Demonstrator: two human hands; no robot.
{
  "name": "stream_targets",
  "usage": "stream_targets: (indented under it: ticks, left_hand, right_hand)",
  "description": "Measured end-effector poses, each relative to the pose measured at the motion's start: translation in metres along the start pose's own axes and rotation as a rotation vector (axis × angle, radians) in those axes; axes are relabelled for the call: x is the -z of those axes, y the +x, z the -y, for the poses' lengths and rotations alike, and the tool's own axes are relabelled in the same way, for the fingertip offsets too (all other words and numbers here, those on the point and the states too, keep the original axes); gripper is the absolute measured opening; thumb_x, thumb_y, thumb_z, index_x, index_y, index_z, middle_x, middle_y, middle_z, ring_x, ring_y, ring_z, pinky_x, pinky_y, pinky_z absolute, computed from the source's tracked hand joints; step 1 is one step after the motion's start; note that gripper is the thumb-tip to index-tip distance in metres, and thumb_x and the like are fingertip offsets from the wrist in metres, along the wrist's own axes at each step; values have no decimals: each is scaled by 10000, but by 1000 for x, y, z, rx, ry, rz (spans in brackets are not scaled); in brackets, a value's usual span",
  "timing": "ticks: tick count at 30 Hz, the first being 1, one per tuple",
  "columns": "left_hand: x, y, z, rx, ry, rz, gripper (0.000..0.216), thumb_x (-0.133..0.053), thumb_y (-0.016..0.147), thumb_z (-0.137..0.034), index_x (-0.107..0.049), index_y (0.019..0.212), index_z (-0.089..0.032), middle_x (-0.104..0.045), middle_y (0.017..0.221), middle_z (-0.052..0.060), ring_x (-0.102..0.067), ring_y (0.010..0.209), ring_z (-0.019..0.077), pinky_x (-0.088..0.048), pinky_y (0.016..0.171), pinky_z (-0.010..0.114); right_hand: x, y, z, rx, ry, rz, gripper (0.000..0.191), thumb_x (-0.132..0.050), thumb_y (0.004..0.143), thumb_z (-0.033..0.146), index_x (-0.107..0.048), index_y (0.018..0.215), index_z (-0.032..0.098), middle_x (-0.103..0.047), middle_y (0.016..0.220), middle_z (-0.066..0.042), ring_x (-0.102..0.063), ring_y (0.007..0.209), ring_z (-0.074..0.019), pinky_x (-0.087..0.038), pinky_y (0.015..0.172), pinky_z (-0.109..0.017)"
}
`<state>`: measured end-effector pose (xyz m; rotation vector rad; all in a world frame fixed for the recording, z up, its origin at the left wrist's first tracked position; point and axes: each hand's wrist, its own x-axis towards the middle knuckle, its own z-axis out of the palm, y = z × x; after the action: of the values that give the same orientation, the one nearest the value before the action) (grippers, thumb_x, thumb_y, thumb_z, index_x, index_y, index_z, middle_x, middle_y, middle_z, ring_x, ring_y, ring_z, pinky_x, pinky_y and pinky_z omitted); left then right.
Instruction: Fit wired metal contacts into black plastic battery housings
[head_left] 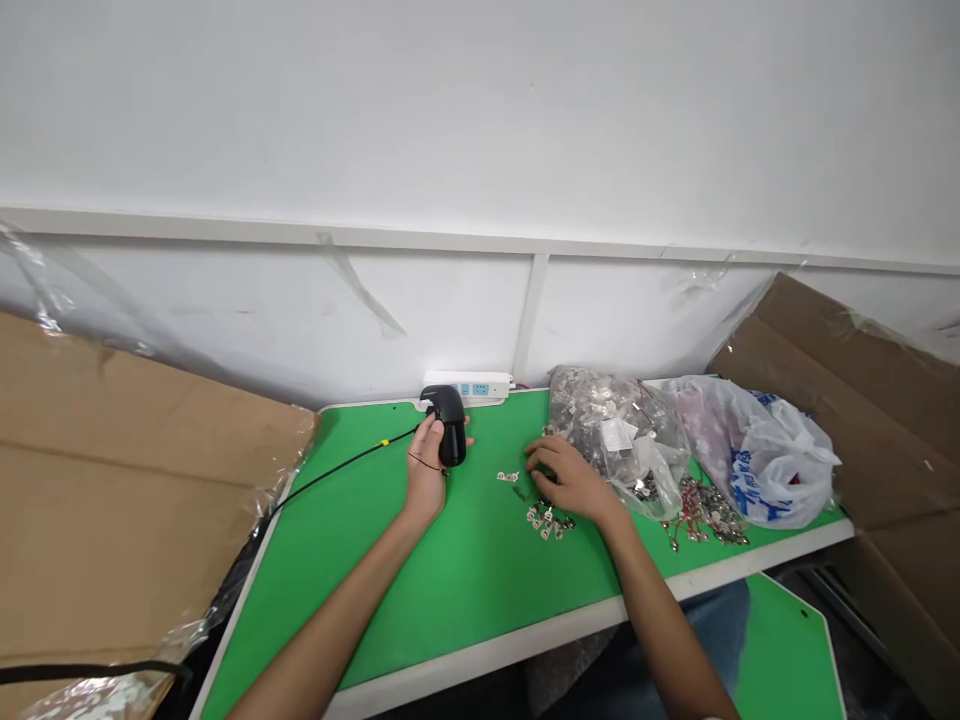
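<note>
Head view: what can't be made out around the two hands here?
Black handheld device: its grip side is hidden by the left hand.
Small metal parts: too small to identify; some may be hidden under the right hand.
Clear bag: contents blurred by the plastic.

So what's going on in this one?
A person stands at a green-topped bench, with a black corded handheld tool gripped in their left hand. Their right hand rests just behind a small cluster of metal terminals, next to a clear bag of metal pieces. Further right lie metal pieces with red wires and a white plastic bag with blue print. A power strip sits at the back edge.
</note>
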<state>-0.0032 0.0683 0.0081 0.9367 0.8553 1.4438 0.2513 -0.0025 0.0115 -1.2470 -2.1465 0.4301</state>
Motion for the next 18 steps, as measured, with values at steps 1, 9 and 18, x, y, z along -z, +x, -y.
stream_targets:
  ticks: [1,9,18]
  left_hand:
    - [0,0,0,7,6,15,560,-706,928,-586,-667,1321,-188,-789,1174,112,-774,779,200,-588,720,313]
    - [0,1,1,67,110,100,658,-696,897,-666,-656,1326,-167,-791,1162,126,-772,771,220,-588,741,346]
    - [2,5,-1,106,112,136,652,-719,883,-644,-664,1307,-152,-805,1075,110,-767,730,226,-568,676,321]
  right_hand:
    - [3,-1,-1,-4,14,17,142,-647,920,135,-694,1025,220,-699,1224,-93,-625,1196,-267,-491,1085,-484]
    - [4,1,-6,1,33,82,171,-637,935,138,-745,990,258,-744,1217,-57,-674,1180,-263,-498,1074,-479]
    - [8,-11,-8,-19,50,-166,166,-560,1030,233,-703,1116,239,-714,1222,-90,-624,1237,-250,-495,1110,-463]
